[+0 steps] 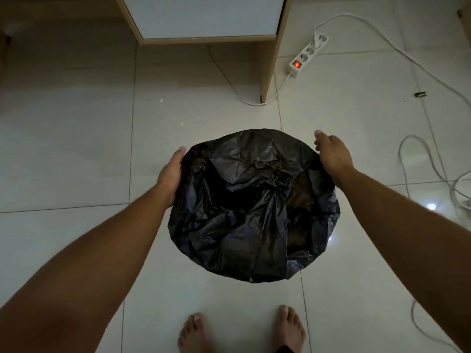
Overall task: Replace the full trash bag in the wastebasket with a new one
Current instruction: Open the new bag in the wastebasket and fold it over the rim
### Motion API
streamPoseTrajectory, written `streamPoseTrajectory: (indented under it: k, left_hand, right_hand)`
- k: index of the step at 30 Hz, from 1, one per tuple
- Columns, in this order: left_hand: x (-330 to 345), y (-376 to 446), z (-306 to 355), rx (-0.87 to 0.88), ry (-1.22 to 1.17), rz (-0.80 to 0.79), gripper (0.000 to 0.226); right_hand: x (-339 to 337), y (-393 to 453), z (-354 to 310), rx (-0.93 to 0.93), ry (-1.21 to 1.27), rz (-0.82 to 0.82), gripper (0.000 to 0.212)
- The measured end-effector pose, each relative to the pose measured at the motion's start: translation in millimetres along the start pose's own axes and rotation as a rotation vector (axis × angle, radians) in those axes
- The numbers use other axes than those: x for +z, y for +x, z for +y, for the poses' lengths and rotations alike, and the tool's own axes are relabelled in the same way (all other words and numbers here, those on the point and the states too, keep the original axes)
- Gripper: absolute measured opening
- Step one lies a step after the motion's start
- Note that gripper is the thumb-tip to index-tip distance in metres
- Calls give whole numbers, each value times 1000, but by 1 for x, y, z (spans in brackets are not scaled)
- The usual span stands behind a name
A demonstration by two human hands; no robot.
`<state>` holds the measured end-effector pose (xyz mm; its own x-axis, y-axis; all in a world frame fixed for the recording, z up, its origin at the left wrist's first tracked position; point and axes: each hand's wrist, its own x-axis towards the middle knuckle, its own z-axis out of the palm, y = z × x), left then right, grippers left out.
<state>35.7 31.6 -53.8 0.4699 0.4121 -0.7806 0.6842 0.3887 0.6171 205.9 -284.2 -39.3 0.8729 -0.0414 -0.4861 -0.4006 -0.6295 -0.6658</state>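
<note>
A black trash bag (244,207) is stretched over the round mouth of the wastebasket, hiding the basket itself. It stands on the tiled floor in the middle of the view. The plastic is crumpled and sags inward; something brownish shows inside at the right. My left hand (170,174) is pressed against the bag's left edge, fingers curled under the rim. My right hand (331,154) rests on the upper right edge with its fingers over the rim. Whether either hand pinches the plastic cannot be made out.
A wooden cabinet (204,19) stands ahead. A white power strip (307,56) with a lit red switch lies to its right, with white cables (420,159) trailing across the floor at the right. My bare feet (242,332) are just below the bag.
</note>
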Motion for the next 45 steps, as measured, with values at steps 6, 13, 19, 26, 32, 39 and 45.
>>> streamPoseTrajectory:
  k: [6,13,19,26,32,39,45]
  left_hand:
    - [-19,-37,-52,-81,-298,-96,41]
    - [-8,-49,-78,26,-35,3,22]
    - [-17,-49,-69,383,205,447,29]
    - [26,-40,-32,432,452,266,41]
    - [31,-51,-52,490,402,263,47]
    - [19,-68,-77,493,404,234,45]
    - [31,-79,-93,639,437,117,43]
  right_hand:
    - [-17,-76,66,345,615,18,34]
    - [0,-113,91,333,723,42,33]
    - [-8,-109,69,-95,210,476,29]
    - [39,-152,50,-762,-758,-398,61]
    - [49,-141,57,-282,-1204,-789,77]
    - [90,-171,48,-771,-651,-116,9]
    - [149,-106,60,-228,-871,-512,120]
